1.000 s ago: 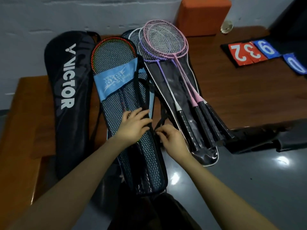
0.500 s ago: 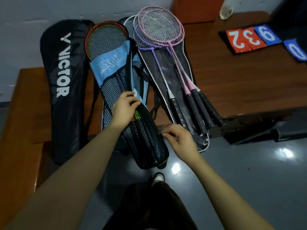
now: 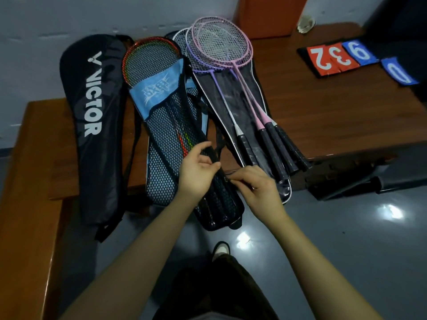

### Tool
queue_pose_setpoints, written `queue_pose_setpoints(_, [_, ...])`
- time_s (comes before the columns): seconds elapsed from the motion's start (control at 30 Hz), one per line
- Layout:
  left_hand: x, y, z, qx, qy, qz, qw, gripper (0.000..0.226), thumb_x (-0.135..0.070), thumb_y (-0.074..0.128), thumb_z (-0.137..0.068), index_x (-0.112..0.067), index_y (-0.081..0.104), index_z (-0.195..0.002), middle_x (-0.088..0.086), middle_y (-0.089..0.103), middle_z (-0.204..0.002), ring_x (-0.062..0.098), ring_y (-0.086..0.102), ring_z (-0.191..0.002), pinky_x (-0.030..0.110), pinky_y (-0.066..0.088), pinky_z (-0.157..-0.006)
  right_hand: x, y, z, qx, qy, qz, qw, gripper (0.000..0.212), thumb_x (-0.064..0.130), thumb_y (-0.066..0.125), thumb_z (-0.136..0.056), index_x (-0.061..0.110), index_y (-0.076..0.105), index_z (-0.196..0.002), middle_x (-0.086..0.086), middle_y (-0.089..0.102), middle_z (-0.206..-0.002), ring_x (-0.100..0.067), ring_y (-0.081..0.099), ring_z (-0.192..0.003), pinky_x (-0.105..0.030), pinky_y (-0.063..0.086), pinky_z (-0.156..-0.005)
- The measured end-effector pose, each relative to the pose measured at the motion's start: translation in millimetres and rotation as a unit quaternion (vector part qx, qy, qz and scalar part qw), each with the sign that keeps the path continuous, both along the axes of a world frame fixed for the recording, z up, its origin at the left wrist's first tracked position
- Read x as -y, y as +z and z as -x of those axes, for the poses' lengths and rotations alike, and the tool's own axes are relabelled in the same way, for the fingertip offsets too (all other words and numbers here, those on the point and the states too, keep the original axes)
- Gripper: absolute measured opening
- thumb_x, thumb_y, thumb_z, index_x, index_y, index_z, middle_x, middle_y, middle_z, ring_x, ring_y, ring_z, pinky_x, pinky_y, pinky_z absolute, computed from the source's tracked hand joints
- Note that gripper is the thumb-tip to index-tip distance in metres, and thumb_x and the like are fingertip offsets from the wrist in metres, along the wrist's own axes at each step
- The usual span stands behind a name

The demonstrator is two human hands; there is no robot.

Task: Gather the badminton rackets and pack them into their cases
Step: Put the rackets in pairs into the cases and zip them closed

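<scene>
A blue and black mesh case [image 3: 161, 144] lies on the wooden table, with a red-framed racket [image 3: 150, 58] inside it and the head sticking out at the top. My left hand [image 3: 196, 169] grips the case's black edge near its lower end. My right hand [image 3: 256, 185] pinches the zipper pull on that same edge. To the right, pink and purple rackets [image 3: 221, 49] lie on an open clear-fronted case [image 3: 261, 144]. A black Victor case [image 3: 92, 125] lies to the left.
Red and blue score number cards [image 3: 335, 58] sit on the table [image 3: 346, 116] at the right. An orange block [image 3: 270, 15] stands against the wall behind. The cases' lower ends hang over the table's front edge above a glossy grey floor [image 3: 346, 239]. My shoe [image 3: 220, 249] shows below.
My left hand moved down the mesh case from lying flat on it to gripping its edge. My right hand closed in on the zipper beside it.
</scene>
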State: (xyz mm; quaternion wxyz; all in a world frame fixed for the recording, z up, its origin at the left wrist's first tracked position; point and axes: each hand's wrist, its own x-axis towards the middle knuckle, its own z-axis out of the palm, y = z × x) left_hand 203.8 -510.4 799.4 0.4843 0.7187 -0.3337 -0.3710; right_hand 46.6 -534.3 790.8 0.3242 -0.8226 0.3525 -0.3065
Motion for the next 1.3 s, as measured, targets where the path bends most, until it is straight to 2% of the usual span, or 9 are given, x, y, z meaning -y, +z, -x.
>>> queue_pose_setpoints(0.1, [7, 5, 0, 0.011, 0.006, 0.024, 1.0, 0.04, 0.0, 0.068, -0.077, -0.019, 0.057, -0.112, -0.002, 0.053, -0.069, 0.01, 0.054, -0.062, 0.022, 0.049, -0.066, -6, -3, 10, -0.01, -0.017, 0.012, 1.0, 0.012, 0.013, 0.059, -0.085, 0.008, 0.07, -0.087, 0.0, 0.066, -0.083, -0.013, 0.056, -0.081, -0.027, 0.047, -0.073])
queue_pose_setpoints(0.23, [26, 8, -5, 0.033, 0.026, 0.05, 0.998, 0.026, -0.005, 0.067, -0.079, -0.022, 0.062, -0.099, -0.005, 0.051, -0.066, 0.007, 0.052, -0.06, 0.012, 0.045, -0.058, -17, -5, 33, -0.028, -0.04, 0.018, 0.999, 0.008, 0.009, 0.062, -0.082, 0.008, 0.069, -0.085, -0.001, 0.065, -0.081, -0.013, 0.054, -0.079, -0.028, 0.046, -0.071])
queue_pose_setpoints(0.5, [37, -6, -14, 0.071, 0.001, 0.028, 0.997, 0.022, -0.007, 0.063, -0.083, -0.013, 0.064, -0.104, -0.007, 0.051, -0.071, 0.003, 0.05, -0.062, 0.005, 0.041, -0.06, -12, -19, 25, -0.099, -0.054, -0.017, 0.993, 0.011, 0.019, 0.061, -0.081, 0.014, 0.07, -0.084, 0.002, 0.064, -0.086, -0.021, 0.059, -0.082, -0.045, 0.049, -0.071])
queue_pose_setpoints(0.67, [9, -35, -27, 0.191, -0.125, -0.062, 0.972, 0.044, -0.009, 0.057, -0.087, -0.012, 0.046, -0.129, 0.008, 0.052, -0.108, 0.02, 0.052, -0.094, 0.033, 0.044, -0.091, 3, -33, 1, -0.117, -0.057, -0.057, 0.99, 0.026, 0.027, 0.057, -0.084, 0.013, 0.065, -0.105, -0.002, 0.061, -0.099, -0.024, 0.059, -0.092, -0.044, 0.049, -0.078])
queue_pose_setpoints(0.8, [-15, -55, -34, 0.327, -0.072, -0.144, 0.931, 0.053, -0.029, 0.056, -0.084, -0.006, 0.045, -0.131, 0.022, 0.043, -0.123, 0.04, 0.042, -0.11, 0.046, 0.035, -0.095, 22, -53, -23, -0.198, -0.088, -0.034, 0.976, 0.048, 0.027, 0.057, -0.088, 0.017, 0.046, -0.133, -0.013, 0.055, -0.115, -0.033, 0.052, -0.103, -0.045, 0.045, -0.086])
queue_pose_setpoints(0.93, [-14, -69, -31, 0.288, -0.043, -0.154, 0.944, 0.071, -0.035, 0.057, -0.071, 0.001, 0.042, -0.13, 0.031, 0.035, -0.128, 0.047, 0.045, -0.105, 0.048, 0.042, -0.095, 45, -63, -42, -0.262, -0.103, 0.068, 0.957, 0.045, 0.024, 0.056, -0.088, 0.02, 0.049, -0.132, -0.016, 0.062, -0.097, -0.037, 0.059, -0.083, -0.044, 0.041, -0.078])
queue_pose_setpoints(1.1, [9, -63, -28, 0.141, 0.081, -0.114, 0.98, 0.067, -0.014, 0.068, -0.079, -0.007, 0.033, -0.137, 0.018, 0.03, -0.128, 0.029, 0.044, -0.109, 0.03, 0.036, -0.101, 65, -65, -54, -0.176, -0.071, 0.009, 0.982, 0.048, 0.019, 0.059, -0.087, 0.019, 0.047, -0.134, -0.016, 0.06, -0.1, -0.038, 0.06, -0.081, -0.044, 0.047, -0.075])
queue_pose_setpoints(1.23, [15, -52, -38, 0.142, 0.091, -0.053, 0.984, 0.053, -0.01, 0.058, -0.085, -0.019, 0.042, -0.135, 0.007, 0.048, -0.122, 0.016, 0.055, -0.066, 0.035, 0.052, -0.076, 76, -55, -61, -0.11, -0.086, 0.051, 0.989, 0.041, 0.019, 0.056, -0.085, 0.016, 0.057, -0.126, -0.013, 0.065, -0.091, -0.036, 0.063, -0.073, -0.041, 0.051, -0.065])
queue_pose_setpoints(1.3, [15, -47, -39, 0.162, 0.088, -0.036, 0.982, 0.051, -0.01, 0.057, -0.086, -0.019, 0.043, -0.134, 0.005, 0.049, -0.121, 0.014, 0.053, -0.062, 0.032, 0.05, -0.073, 76, -49, -65, -0.068, -0.091, 0.079, 0.99, 0.036, 0.021, 0.055, -0.086, 0.014, 0.061, -0.121, -0.01, 0.065, -0.085, -0.033, 0.063, -0.069, -0.038, 0.051, -0.061])
